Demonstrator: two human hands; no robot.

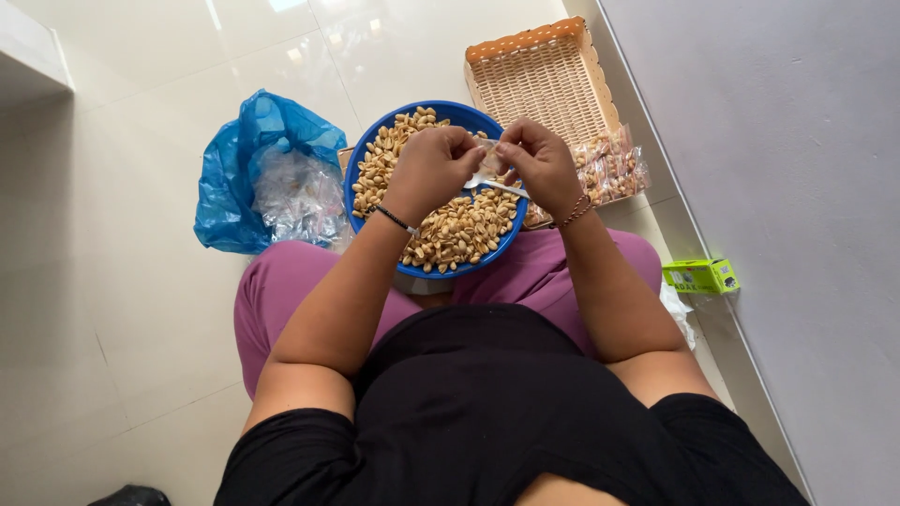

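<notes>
Bare floor (141, 309) lies open at nine o'clock; blue bag (253, 159) blocks ten, basket (544, 80) one, wall (797, 187) three.

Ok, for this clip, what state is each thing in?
Blue bowl: full of peanuts.
Small clear packet: pinched by both hands.
White spoon: in right hand.
Left hand: fingers closed on packet.
Wicker tray: filled packets at its near end.
Blue bag: open.

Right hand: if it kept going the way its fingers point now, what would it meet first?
The right hand points toward the left hand; it would likely first press the small clear packet pinched between them, though depth is unclear.
</notes>
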